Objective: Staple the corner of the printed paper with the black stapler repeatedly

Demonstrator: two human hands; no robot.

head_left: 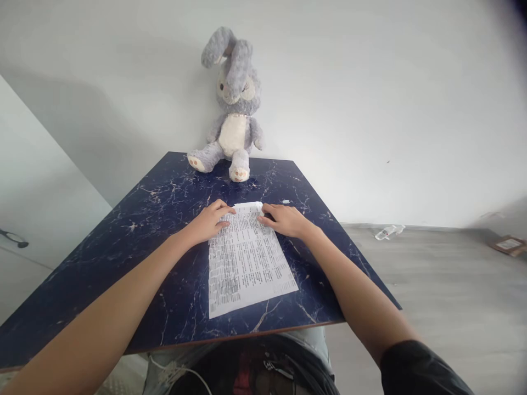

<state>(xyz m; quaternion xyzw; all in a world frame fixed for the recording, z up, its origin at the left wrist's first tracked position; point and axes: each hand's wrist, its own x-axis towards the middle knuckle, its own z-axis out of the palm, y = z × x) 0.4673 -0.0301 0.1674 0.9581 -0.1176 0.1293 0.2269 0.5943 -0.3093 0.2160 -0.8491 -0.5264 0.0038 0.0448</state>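
A printed sheet of paper [249, 258] lies on the dark blue marble-patterned table [164, 307], covered in dense lines of text. Its far edge looks folded or curled up a little. My left hand [211, 220] grips the far left corner, thumb on the paper and fingers bent around the edge. At the far right corner, my right hand [287, 219] has its fingers curled over the edge and its thumb on the printed side. The near end of the sheet lies flat. A small white piece [286, 202] rests on the table just beyond my right hand.
A grey plush rabbit [234, 131] sits at the table's far end against the white wall [370, 99]. On the floor to the right lie a clear plastic item [389, 232] and a brown item [509, 245]. A white cable [187, 370] hangs by my lap.
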